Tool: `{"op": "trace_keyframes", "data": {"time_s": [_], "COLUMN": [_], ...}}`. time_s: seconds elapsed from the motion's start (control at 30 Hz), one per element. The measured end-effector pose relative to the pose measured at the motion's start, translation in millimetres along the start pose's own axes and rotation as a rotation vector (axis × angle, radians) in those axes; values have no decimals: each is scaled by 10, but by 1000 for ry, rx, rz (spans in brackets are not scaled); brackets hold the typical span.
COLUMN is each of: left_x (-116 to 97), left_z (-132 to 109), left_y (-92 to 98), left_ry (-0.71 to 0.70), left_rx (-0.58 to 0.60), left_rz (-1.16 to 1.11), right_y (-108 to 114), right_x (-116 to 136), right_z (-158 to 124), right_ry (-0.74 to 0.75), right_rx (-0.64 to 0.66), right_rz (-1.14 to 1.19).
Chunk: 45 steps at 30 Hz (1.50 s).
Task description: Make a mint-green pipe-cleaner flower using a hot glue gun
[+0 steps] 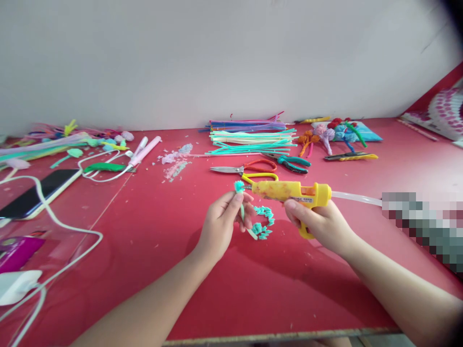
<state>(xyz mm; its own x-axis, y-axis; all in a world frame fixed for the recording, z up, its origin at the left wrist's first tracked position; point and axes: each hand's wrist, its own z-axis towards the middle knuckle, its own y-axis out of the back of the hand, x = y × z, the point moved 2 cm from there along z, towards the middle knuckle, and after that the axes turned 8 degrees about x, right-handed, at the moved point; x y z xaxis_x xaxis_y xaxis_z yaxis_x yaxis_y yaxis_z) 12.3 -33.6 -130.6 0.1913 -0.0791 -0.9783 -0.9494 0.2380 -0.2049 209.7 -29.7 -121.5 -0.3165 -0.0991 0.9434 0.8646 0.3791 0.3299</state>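
Observation:
My left hand point(226, 212) pinches a pipe-cleaner flower point(239, 186) with a turquoise fuzzy head and a pale green stem. In my right hand point(313, 219) is a yellow hot glue gun point(285, 190), gripped by its handle, with a clear glue stick point(356, 196) out of its back end. The nozzle is at the turquoise head; whether it touches cannot be told. Just beyond my left fingertips, a curved turquoise pipe-cleaner strip point(265, 214) with zigzag folds lies on the red table point(231, 299). Red-and-yellow-handled scissors point(231, 169) lie behind the glue gun.
Bundles of pipe cleaners point(249, 137) lie at the back. Teal-handled pliers point(291, 162) and finished pipe-cleaner flowers point(325, 135) are right of centre. Leftward are a phone point(39, 193), a white cable point(72, 229), a pink hair-iron-like tool point(144, 150) and fluffy scraps point(177, 156).

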Motion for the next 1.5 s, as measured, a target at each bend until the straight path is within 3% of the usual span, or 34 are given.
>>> {"op": "trace_keyframes", "data": {"time_s": [0.6, 0.87, 1.0, 1.1, 1.2, 1.33, 1.43, 1.5], "left_x": [-5, 0, -8, -22, -25, -12, -6, -5], "left_z": [17, 42, 27, 12, 8, 12, 10, 8], "left_y": [4, 39, 36, 29, 22, 21, 19, 14], "left_ry": [-1, -7, 5, 19, 24, 19, 21, 30], "left_rx": [-36, -98, -72, -52, -33, -21, -17, -11], "left_rz": [-5, 10, 66, 93, 97, 105, 131, 145], "right_y": [-22, 99, 151, 176, 186, 212, 190, 103], "right_x": [51, 46, -72, -156, -176, -145, -58, 6], "right_z": [-16, 127, 223, 268, 289, 266, 216, 178], "right_ry": [61, -164, -312, -367, -334, -294, -64, 183], "right_rx": [-10, -159, -105, -116, -105, -143, -236, -72], "right_rz": [-129, 23, -174, -532, -873, -1055, -1004, -893]}}
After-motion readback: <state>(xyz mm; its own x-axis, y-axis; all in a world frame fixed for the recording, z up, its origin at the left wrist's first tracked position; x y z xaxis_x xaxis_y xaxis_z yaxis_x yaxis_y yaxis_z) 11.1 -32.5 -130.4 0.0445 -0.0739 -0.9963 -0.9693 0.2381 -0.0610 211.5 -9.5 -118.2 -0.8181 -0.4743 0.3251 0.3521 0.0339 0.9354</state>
